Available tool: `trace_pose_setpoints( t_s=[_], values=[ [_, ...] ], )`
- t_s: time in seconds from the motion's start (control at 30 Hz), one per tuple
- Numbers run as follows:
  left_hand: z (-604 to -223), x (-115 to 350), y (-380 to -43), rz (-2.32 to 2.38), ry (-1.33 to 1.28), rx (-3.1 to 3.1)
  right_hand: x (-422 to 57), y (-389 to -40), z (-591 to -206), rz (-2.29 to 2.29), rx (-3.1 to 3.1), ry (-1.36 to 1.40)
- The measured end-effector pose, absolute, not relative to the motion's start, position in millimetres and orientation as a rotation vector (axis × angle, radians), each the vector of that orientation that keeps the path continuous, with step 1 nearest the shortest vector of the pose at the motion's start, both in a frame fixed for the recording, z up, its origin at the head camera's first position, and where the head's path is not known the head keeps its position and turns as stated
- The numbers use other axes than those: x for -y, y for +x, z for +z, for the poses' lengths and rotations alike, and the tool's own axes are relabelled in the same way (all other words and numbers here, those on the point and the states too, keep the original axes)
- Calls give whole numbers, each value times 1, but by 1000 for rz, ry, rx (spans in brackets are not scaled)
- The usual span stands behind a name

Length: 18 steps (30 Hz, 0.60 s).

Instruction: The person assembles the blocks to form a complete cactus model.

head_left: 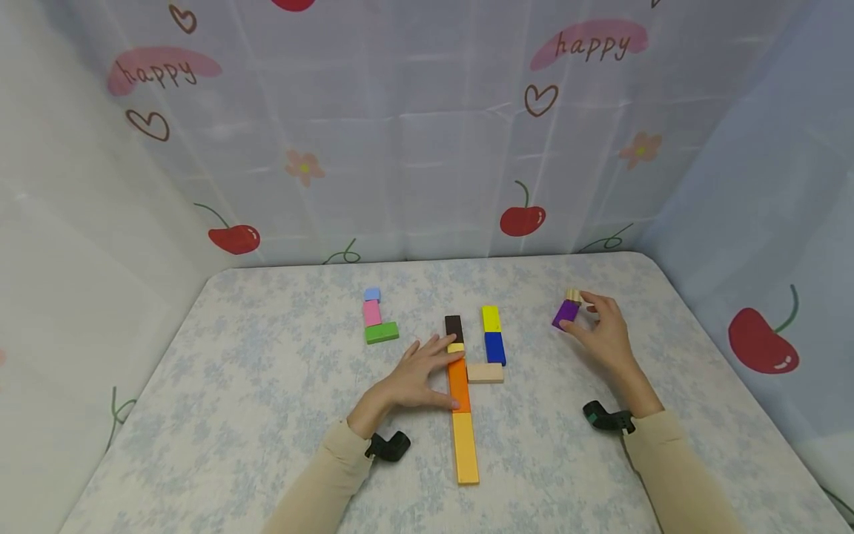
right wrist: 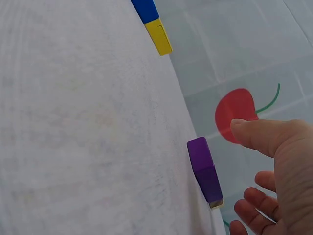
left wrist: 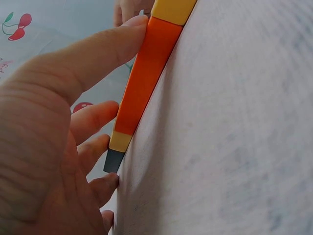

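Note:
My left hand [head_left: 419, 377] lies over a column of blocks, fingers extended. Its thumb touches the orange block [head_left: 459, 382] near the long yellow block [head_left: 465, 449], and its other fingertips reach a small yellow block [head_left: 455, 348] below a dark brown block [head_left: 454, 328]. At the right, my right hand [head_left: 606, 334] is spread around a purple block [head_left: 565, 314] and a small pale wooden block [head_left: 573, 295] at its far end. In the right wrist view, the thumb stands apart from the purple block [right wrist: 204, 166], and the fingers are loosely bent.
Beside the column lie a beige block [head_left: 485, 373], a blue block [head_left: 495, 348] and a bright yellow block [head_left: 491, 319]. To the left are green [head_left: 382, 332], pink [head_left: 371, 313] and light blue [head_left: 372, 294] blocks. A printed curtain [head_left: 400, 148] hangs behind the table.

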<state>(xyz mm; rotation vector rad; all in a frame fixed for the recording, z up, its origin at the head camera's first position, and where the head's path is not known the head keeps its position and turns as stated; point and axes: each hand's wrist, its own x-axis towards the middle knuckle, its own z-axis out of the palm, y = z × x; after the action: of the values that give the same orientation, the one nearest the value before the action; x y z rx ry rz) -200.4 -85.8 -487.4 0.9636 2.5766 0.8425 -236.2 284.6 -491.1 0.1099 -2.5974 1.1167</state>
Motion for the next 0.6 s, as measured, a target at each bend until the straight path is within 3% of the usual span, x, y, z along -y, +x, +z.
trace_pose_setpoints(
  t_s=[0.6],
  values=[
    [-491,86,-202,837,960,-2578,-288,-238,-499,1128,2740,45]
  ],
)
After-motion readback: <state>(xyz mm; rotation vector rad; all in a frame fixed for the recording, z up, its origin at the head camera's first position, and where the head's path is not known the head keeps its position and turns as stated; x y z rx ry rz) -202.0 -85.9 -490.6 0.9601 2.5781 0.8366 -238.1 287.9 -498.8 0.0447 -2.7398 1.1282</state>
